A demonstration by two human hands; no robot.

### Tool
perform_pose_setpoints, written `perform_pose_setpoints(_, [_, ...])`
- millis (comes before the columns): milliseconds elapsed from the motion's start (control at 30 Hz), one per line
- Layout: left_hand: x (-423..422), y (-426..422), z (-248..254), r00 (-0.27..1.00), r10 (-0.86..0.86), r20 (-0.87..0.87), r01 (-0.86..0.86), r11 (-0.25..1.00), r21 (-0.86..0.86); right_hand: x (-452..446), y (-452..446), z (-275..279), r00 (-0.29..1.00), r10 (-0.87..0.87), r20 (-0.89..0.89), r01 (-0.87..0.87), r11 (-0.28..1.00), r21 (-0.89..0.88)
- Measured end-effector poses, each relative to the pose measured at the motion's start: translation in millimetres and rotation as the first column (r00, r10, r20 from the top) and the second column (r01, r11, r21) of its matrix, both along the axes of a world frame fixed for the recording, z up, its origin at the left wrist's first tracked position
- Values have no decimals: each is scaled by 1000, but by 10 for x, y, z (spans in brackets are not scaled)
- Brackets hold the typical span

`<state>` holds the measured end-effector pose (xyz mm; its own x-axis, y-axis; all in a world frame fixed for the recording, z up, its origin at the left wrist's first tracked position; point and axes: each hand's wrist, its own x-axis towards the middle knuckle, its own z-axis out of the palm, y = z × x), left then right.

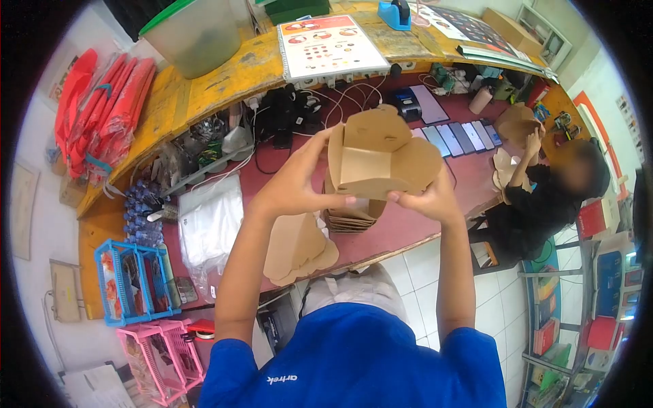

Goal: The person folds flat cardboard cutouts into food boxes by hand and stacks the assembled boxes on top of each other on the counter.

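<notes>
While the left hand [296, 180] and right hand [435, 198] grip an open brown carton [371, 163] from either side above the bench [391, 238], stacked cardboard [350, 222] sits beneath it, flat blanks [294, 246] lie near left, and another person [527, 217] handles brown cardboard [518, 124] at right.

1. The shirt [388, 360] I saw was a strong, bright blue.
2. Small white lettering [282, 379] on its left side read "artrek" from where I stood.
3. Its short sleeves [232, 362] were the same blue and left the forearms [238, 289] bare.
4. Pale, creased trousers [357, 292] showed below the hem.
5. The fingers [340, 202] were bare too.
</notes>
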<state>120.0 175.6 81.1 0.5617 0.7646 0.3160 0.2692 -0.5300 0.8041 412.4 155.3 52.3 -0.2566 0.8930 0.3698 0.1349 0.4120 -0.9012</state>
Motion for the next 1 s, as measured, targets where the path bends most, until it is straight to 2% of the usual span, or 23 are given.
perform_pose_setpoints(100, [-129,111,-186,997,31,-77,-28,999,35,-95,50,-183,998,29,57,-32,999,41])
perform_pose_setpoints(167, [-203,186,-310,996,-10,84,17,996,-84,-207,56,-295,999,18,30,-18,1000,2])
perform_pose_setpoints(300, [-129,221,-461,998,24,59,-21,998,-57,-136,72,-398,1000,1,15,0,998,-59])
perform_pose_setpoints(367, [-81,238,-531,995,-34,99,54,976,-213,-99,47,-401,999,14,42,-10,996,-90])
perform_pose_setpoints(400, [-81,243,-529,994,-34,101,55,975,-215,-77,32,-400,997,26,70,-17,992,-125])
perform_pose_setpoints(467, [-110,259,-512,994,-72,-78,63,991,-115,-24,29,-463,994,17,105,-8,997,-80])
perform_pose_setpoints(500, [-131,258,-540,994,-74,-81,64,991,-119,-32,16,-473,991,7,137,-3,999,-33])
perform_pose_setpoints(567, [-184,244,-619,966,10,-260,8,998,69,-37,0,-474,983,9,183,-3,1000,-29])
perform_pose_setpoints(633, [-233,261,-609,959,-7,-282,9,1000,7,-54,-9,-449,972,5,233,1,1000,-23])
perform_pose_setpoints(700, [-283,298,-660,952,-28,-305,13,999,-51,-120,-18,-445,925,-70,372,40,995,86])
perform_pose_setpoints(800, [-316,302,-789,957,-29,-289,15,999,-51,-98,25,-470,910,-37,414,41,999,0])
perform_pose_setpoints(867, [-227,241,-754,998,-32,-56,19,975,-222,-17,36,-362,903,7,431,-2,1000,-13])
perform_pose_setpoints(900, [-218,220,-757,998,-38,-54,25,975,-223,12,33,-312,892,57,448,-49,998,-28])
perform_pose_setpoints(1000, [-197,218,-767,1000,-4,18,9,964,-267,56,56,-348,870,50,491,-73,997,28])
